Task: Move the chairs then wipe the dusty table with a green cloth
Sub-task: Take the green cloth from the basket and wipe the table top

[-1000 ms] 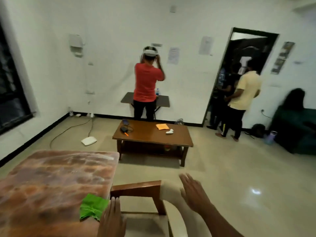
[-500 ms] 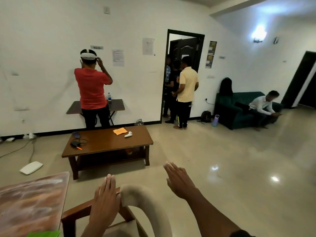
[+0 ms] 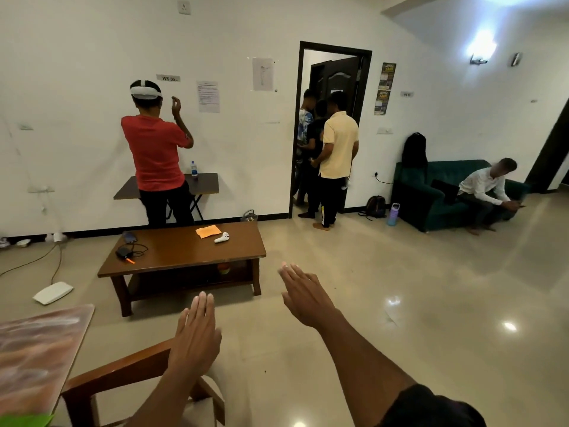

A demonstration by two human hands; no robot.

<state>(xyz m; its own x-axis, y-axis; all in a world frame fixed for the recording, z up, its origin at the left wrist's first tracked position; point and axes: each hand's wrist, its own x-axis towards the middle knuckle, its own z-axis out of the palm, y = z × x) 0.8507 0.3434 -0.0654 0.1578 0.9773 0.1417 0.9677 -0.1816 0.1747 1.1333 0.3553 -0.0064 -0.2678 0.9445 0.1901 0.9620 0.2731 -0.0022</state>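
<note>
Head | left hand [image 3: 197, 340] over chair [image 3: 123, 372] | right hand [image 3: 303, 295] apart

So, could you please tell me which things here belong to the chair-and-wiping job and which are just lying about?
Job: chair, dusty table, green cloth.
Lying about: coffee table, orange paper, white controller, purple bottle, backpack.

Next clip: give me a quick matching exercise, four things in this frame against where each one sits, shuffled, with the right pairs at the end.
Things:
1. green cloth
2. orange paper
3. purple water bottle
4. left hand

Places:
A. on the floor beside the green sofa
B. over the wooden chair
C. on the dusty table, bottom left corner
D. on the coffee table

Pairs: 1-C, 2-D, 3-A, 4-B
</note>
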